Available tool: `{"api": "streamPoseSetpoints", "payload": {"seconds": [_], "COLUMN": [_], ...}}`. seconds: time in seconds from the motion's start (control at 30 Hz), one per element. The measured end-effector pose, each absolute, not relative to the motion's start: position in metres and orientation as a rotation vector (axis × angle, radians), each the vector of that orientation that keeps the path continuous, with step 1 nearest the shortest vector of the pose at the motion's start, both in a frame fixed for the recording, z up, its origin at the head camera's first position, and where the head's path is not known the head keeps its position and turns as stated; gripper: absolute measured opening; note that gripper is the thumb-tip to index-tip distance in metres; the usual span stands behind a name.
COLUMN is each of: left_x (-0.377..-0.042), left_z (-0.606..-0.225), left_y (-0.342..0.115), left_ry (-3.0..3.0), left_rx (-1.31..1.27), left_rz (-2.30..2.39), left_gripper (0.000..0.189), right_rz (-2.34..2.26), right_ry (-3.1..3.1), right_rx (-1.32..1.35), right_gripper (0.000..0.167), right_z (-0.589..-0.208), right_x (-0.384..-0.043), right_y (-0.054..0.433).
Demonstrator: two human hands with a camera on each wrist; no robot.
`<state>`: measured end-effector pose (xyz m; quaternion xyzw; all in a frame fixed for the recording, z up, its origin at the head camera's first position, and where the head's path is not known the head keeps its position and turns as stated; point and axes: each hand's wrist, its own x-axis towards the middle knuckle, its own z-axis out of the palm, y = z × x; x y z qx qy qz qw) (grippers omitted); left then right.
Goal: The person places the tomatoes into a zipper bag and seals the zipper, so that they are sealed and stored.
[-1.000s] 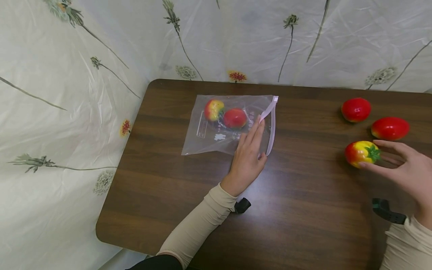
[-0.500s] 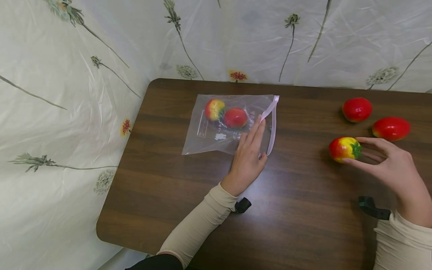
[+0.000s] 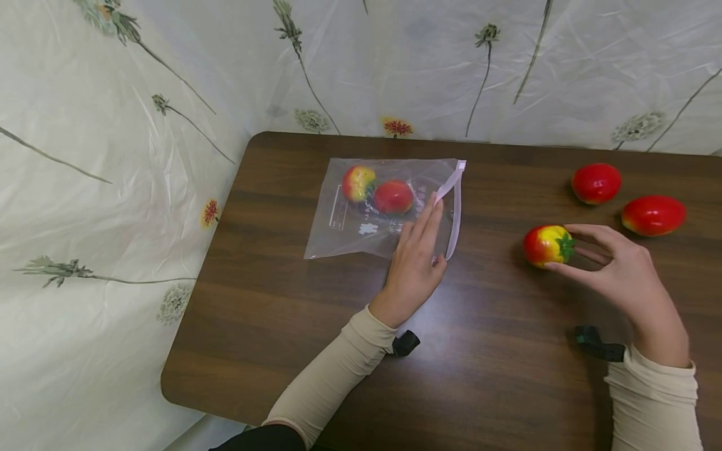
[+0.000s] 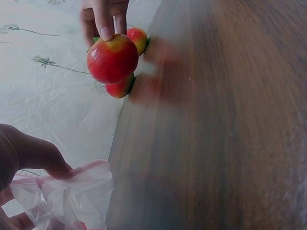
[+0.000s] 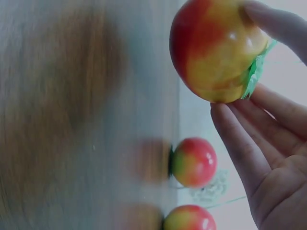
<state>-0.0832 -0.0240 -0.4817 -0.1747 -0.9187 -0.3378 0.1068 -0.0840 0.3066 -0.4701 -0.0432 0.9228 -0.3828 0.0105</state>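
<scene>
Grips a fruit (image 3: pixel 538 245) between the thumb and the fingertips of the right hand (image 3: pixel 626 275), with a gap before the palm. Holds it clear of the table (image 3: pixel 271 313), to the right of the bag (image 3: pixel 350 241) and well apart from it, red end toward the bag, yellow end and green leaf (image 3: pixel 566 246) toward the palm.

With the left hand (image 3: pixel 410 266), rests on the bag, fingers straight and close together, thumb spread off to the right at the mouth. Reaches the pink zip (image 3: pixel 449 183) with the fingertips, and has the mouth parted there into two edges. From the left wrist, cannot tell the lie of the lower fingers.

Lets two more show through the clear plastic, just beside each other near the far side: a two-tone fruit (image 3: pixel 355 183) and a red fruit (image 3: pixel 393 196).

Beyond the right hand, has a round fruit (image 3: pixel 596 183) on the table and, nearer and farther right, a longer fruit (image 3: pixel 653 215).

Wears pale sleeves (image 3: pixel 338 366) and a dark mount (image 3: pixel 406 343) at each wrist, in front of a flowered sheet (image 3: pixel 197 94).
</scene>
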Motion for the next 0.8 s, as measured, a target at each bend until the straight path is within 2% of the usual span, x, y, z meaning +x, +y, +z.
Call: {"api": "streamPoseSetpoints", "payload": {"seconds": [0.8], "left_x": [-0.082], "left_z": [-0.484], "left_y": [-0.024], "left_ry": [-2.709], "left_rx": [-0.521], "left_rz": [-0.988], "left_gripper": [0.099], "right_rz": [-1.320], "right_ry": [2.870], "right_rx": [-0.282], "right_gripper": [0.066], "right_z": [-0.470], "right_x": [-0.091], "right_y": [0.277]}}
